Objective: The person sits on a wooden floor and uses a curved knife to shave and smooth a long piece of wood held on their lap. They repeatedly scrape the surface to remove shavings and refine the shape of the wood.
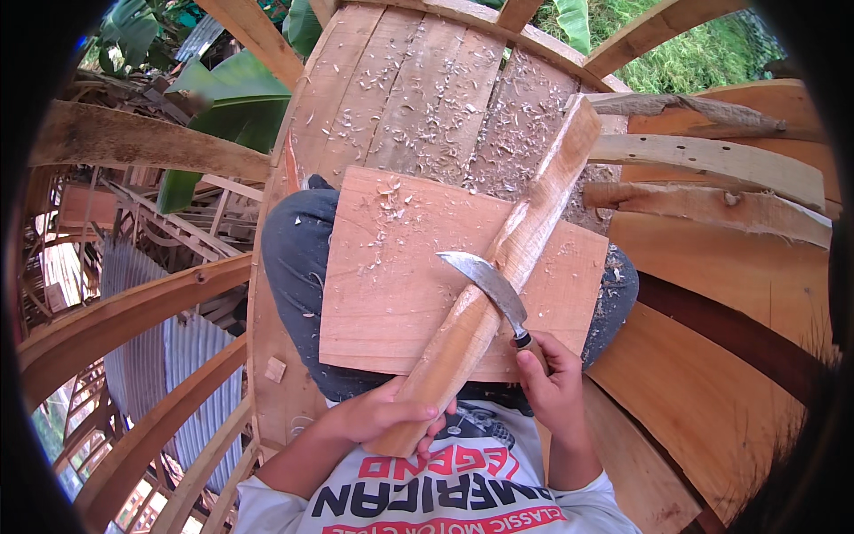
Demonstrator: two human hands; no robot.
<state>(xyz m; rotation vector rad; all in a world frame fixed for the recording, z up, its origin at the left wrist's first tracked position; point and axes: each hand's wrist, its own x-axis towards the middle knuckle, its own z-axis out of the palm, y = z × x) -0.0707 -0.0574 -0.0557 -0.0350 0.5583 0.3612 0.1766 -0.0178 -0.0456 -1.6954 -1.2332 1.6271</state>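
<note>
A long, partly carved wooden bar [485,294] slants from my lap toward the far right, over a flat wooden board [400,267] that lies across my legs. My left hand [391,416] is wrapped round the near end of the bar. In my right hand [553,378] is the wooden handle of a curved knife [489,283]. Its blade lies over the bar near the middle, its tip pointing left; whether the edge touches the wood I cannot tell. A few curled shavings [391,200] rest on the board's far left part.
Planks [427,80] strewn with shavings stretch out beyond my knees. On the right are rough timber pieces [712,160] and broad boards [712,276]. Slanting wooden rails [133,298] edge the left side, with corrugated metal sheets [200,374] and timber below. Large green leaves [240,102] hang at the far left.
</note>
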